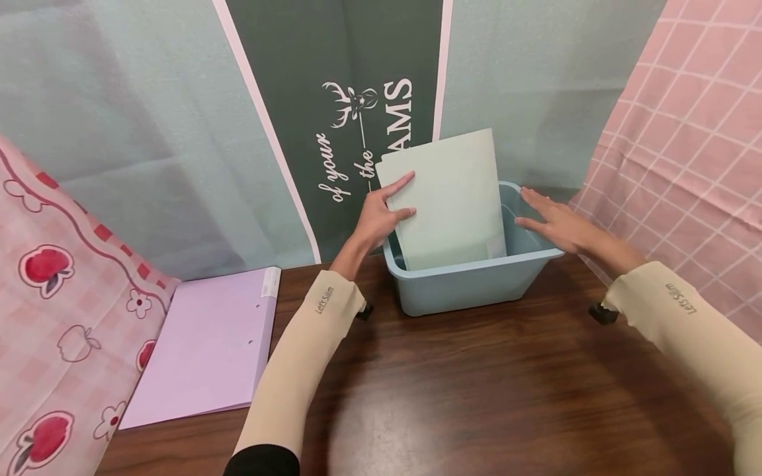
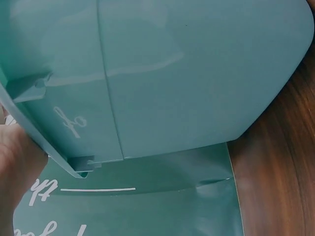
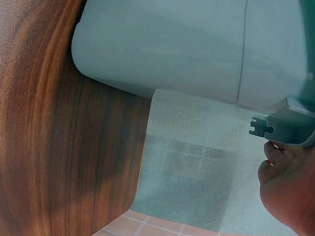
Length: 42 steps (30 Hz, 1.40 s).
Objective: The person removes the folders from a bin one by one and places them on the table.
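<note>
Several pale green file folders (image 1: 446, 198) lean together inside a light blue plastic bin (image 1: 470, 287), with a small label near the lower right corner of the front one. My left hand (image 1: 379, 215) holds them at their left edge; its thumb and index finger lie on the front face and the other fingers are hidden. At the bin's right end, my right hand (image 1: 562, 225) grips the rim, thumb on the inner side. In the right wrist view, curled fingers (image 3: 275, 152) show just under the rim.
A lilac file folder (image 1: 208, 344) with a white label and punched holes lies on the brown wooden table (image 1: 464, 396) at the left. Hanging cloths surround the table: green-grey with lettering (image 1: 363, 132) behind, pink grid (image 1: 684, 165) at right, apple print (image 1: 59, 317) at left.
</note>
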{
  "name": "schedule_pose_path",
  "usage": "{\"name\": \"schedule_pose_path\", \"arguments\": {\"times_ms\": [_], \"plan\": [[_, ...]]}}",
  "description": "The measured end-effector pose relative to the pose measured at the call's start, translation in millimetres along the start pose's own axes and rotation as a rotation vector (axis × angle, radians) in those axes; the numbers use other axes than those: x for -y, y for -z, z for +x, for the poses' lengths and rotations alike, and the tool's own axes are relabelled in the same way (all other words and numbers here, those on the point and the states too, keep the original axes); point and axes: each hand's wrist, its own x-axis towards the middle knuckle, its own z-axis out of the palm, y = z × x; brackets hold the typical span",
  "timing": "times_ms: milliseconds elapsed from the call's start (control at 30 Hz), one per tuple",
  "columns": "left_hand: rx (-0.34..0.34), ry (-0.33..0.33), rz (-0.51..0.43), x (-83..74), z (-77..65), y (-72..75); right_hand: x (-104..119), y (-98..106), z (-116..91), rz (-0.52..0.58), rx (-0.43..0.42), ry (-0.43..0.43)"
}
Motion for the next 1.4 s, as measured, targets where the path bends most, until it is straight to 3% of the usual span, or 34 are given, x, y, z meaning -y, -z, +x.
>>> {"name": "schedule_pose_path", "arguments": {"times_ms": [233, 433, 1033, 1400], "plan": [[-0.079, -0.009, -0.065, -7.8, -1.5, 4.1, 0.2, -0.4, 1.1, 0.001, 0.006, -0.003], [-0.132, -0.066, -0.092, -23.5, -4.9, 8.5, -0.2, 2.0, 2.1, -0.019, 0.019, -0.015], [-0.220, -0.147, -0.179, -52.6, -22.0, 31.0, 1.2, 2.2, -2.4, -0.036, 0.027, -0.020], [-0.261, -0.166, -0.232, -69.6, -28.9, 48.3, 4.2, 1.6, -0.6, -0.069, 0.021, 0.023]]}}
